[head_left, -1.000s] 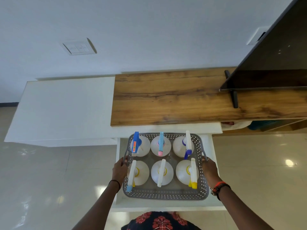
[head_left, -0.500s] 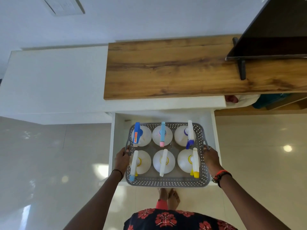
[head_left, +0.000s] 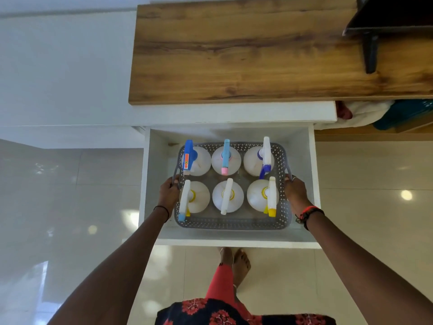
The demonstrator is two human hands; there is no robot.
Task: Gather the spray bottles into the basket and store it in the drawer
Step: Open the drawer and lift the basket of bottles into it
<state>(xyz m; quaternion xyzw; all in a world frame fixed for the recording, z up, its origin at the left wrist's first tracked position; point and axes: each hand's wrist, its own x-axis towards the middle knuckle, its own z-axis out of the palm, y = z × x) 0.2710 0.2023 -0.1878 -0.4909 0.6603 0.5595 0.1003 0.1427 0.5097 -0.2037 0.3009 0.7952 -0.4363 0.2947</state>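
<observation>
A grey perforated basket [head_left: 232, 224] sits inside the open white drawer [head_left: 234, 242], below the cabinet top. It holds several white spray bottles [head_left: 227, 196] in two rows, with blue, pink, yellow and white nozzles. My left hand [head_left: 169, 191] grips the basket's left handle. My right hand [head_left: 295, 192] grips the right handle. Whether the basket rests on the drawer floor cannot be told.
Above the drawer runs a wooden top [head_left: 246, 50], and a white counter [head_left: 65, 66] lies to its left. A dark screen on a stand [head_left: 371, 50] occupies the upper right. A shelf with cloth and a teal item [head_left: 398, 113] lies to the right. Glossy floor tiles [head_left: 70, 207] flank the drawer.
The basket has gone down from drawer-rim height into the drawer, both hands still on its handles. My view has tilted further down.
</observation>
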